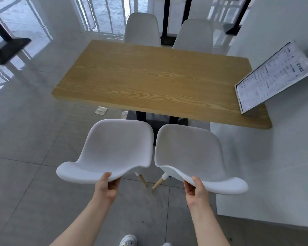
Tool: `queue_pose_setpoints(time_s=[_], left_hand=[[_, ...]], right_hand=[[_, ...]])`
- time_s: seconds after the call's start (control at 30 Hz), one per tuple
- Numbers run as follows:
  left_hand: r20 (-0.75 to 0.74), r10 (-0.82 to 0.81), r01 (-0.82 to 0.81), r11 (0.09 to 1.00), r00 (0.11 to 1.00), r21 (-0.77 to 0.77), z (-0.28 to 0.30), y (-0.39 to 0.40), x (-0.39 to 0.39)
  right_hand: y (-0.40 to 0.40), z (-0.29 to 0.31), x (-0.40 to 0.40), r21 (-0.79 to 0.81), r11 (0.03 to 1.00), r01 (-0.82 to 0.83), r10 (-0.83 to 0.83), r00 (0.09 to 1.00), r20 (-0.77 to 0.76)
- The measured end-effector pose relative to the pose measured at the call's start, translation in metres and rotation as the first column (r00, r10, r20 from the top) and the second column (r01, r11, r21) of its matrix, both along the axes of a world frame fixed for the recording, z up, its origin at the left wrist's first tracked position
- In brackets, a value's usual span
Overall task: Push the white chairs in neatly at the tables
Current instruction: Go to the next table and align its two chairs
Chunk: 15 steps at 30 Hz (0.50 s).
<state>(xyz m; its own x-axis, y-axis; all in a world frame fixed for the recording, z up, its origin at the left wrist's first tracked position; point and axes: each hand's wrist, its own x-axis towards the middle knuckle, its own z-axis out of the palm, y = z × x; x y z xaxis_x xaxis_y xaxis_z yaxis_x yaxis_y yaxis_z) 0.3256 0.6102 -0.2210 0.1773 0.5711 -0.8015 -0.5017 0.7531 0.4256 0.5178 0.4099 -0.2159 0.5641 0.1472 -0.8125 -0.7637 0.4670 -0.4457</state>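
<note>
Left hand (106,185) pinching left white chair (114,148) backrest, right hand (196,189) pinching right white chair (188,151): paired grip for even push toward wooden table (149,77).

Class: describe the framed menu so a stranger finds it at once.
Start at the wooden table. At its right end, against the white wall, a framed menu leans tilted. It is the only printed, flat thing there; everything else nearby is white chairs.

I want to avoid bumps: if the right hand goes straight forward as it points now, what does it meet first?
The right hand already grips the right white chair; pushed forward, that chair's seat would probably slide under the wooden table edge. Depth is unclear.
</note>
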Motion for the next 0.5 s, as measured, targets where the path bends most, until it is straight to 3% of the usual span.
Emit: queue_pose_setpoints(time_s=[0.5], left_hand=[[0.077,0.003,-0.002,1.0,0.997,-0.021,0.011,0.029,0.016]], right_hand=[[-0.011,-0.004,-0.03,-0.003,1.0,0.005,-0.005,1.0,-0.027]])
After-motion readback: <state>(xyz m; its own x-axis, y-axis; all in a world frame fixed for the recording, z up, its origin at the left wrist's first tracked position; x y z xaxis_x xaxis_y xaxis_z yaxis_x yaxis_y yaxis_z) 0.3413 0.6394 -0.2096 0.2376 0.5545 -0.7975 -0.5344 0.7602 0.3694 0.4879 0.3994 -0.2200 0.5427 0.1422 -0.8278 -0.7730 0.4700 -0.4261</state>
